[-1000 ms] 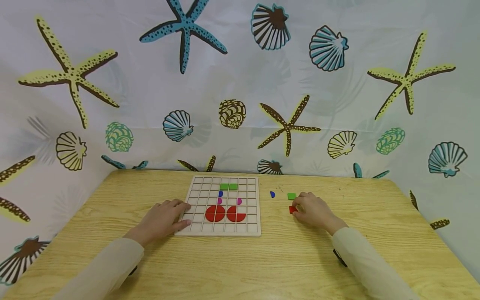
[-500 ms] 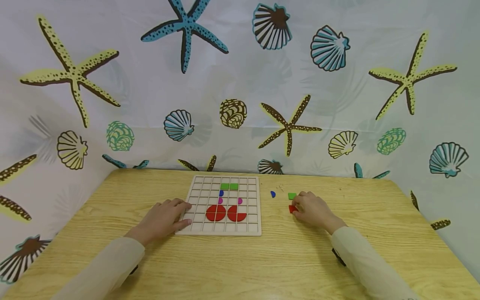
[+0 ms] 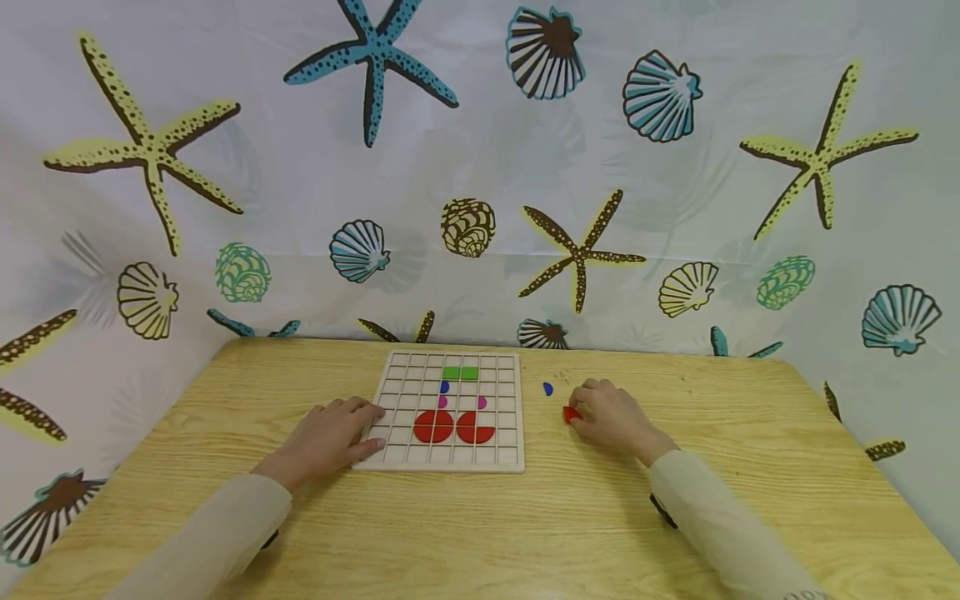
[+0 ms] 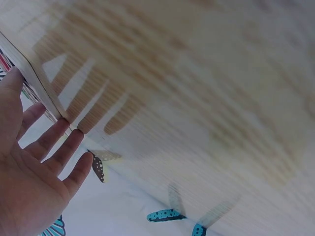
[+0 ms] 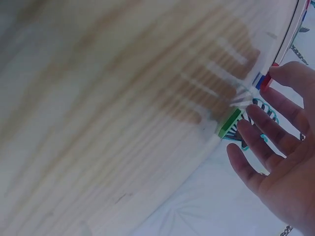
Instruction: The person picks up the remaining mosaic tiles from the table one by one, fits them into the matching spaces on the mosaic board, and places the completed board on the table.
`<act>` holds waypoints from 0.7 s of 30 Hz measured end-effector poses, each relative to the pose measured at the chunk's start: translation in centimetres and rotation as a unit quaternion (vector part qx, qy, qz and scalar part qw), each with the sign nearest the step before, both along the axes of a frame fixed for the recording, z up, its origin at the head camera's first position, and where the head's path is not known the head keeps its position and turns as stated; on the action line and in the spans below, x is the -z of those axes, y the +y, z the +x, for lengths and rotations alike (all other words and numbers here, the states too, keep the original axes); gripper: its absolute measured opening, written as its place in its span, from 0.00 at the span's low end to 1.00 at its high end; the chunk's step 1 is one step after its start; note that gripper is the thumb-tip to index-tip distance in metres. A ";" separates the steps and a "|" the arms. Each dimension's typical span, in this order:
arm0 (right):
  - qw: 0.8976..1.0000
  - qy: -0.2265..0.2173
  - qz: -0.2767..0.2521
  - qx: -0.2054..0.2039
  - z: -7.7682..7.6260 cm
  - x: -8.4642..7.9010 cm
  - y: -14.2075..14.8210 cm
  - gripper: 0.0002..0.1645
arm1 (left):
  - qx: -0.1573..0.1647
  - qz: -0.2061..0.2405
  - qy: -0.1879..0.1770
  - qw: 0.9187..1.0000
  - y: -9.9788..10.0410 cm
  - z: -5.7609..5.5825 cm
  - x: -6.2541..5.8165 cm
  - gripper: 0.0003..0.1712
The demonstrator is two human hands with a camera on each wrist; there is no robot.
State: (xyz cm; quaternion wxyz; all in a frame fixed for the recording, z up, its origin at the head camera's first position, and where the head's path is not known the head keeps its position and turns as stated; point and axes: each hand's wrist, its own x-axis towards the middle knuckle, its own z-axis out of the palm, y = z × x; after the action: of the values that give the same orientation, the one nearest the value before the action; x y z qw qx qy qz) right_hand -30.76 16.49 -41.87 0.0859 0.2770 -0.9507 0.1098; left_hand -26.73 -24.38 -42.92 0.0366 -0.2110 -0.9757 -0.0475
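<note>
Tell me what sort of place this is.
Likely a puzzle or play corner indoors, though the room beyond is hidden. It shows in the wooden table, the cloth with starfish and shells hung behind it, and the grid board with coloured pieces on it.

Both forearms (image 3: 213, 529) reach forward in long cream sleeves (image 3: 723, 517); the bare left grip (image 3: 322, 437) has fingers spread, thumb apart, while the bare right grip (image 3: 611, 418) pinches between thumb and forefinger.
</note>
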 end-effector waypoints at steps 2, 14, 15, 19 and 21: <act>1.000 -0.002 -0.003 -0.001 0.0 -0.1 -0.4 0.08 | 0.000 -0.001 0.001 1.000 0.0 0.0 0.0 0.29; 1.000 -0.011 0.000 -0.018 0.0 -0.2 -2.9 0.09 | 0.001 -0.004 0.002 1.000 0.1 0.1 -0.1 0.29; 1.000 -0.012 0.000 -0.020 0.0 -0.2 -3.1 0.09 | 0.000 -0.003 0.001 1.000 0.1 0.2 -0.1 0.29; 1.000 -0.006 0.000 -0.030 -0.1 -0.2 -3.9 0.08 | 0.000 -0.001 0.002 1.000 0.2 0.3 -0.3 0.29; 0.999 -0.004 0.000 -0.037 -0.2 -0.3 -4.4 0.08 | 0.001 -0.001 0.003 1.000 0.2 0.3 -0.3 0.29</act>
State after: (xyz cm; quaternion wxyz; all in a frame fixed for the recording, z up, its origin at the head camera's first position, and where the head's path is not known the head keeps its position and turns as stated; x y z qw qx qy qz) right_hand -30.93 12.11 -41.61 0.0783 0.3113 -0.9402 0.1142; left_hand -26.43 -24.21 -42.62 0.0395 -0.2117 -0.9755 -0.0457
